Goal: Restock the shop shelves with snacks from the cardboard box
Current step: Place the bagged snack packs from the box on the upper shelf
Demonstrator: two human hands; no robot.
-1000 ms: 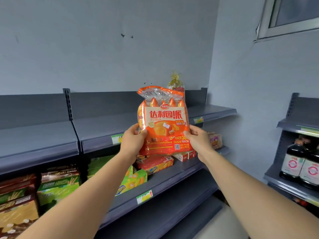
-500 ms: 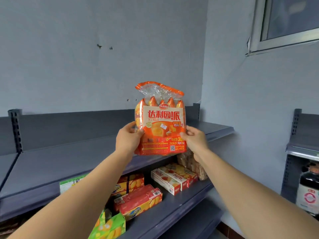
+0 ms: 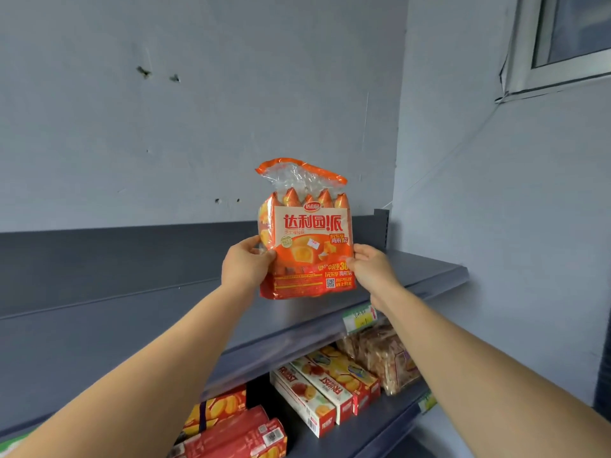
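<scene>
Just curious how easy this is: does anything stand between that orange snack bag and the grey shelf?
Nothing visible does. The left hand and right hand grip the orange snack bag by its sides, and the grey shelf beneath it shows only bare surface. The boxes lie one shelf lower.

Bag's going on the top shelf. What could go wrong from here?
1. The bag is upright, held only at its sides by the left hand and right hand; soft and tall, it may topple when released.
2. It is near the shelf front edge, so it could fall onto the boxes below.
</scene>
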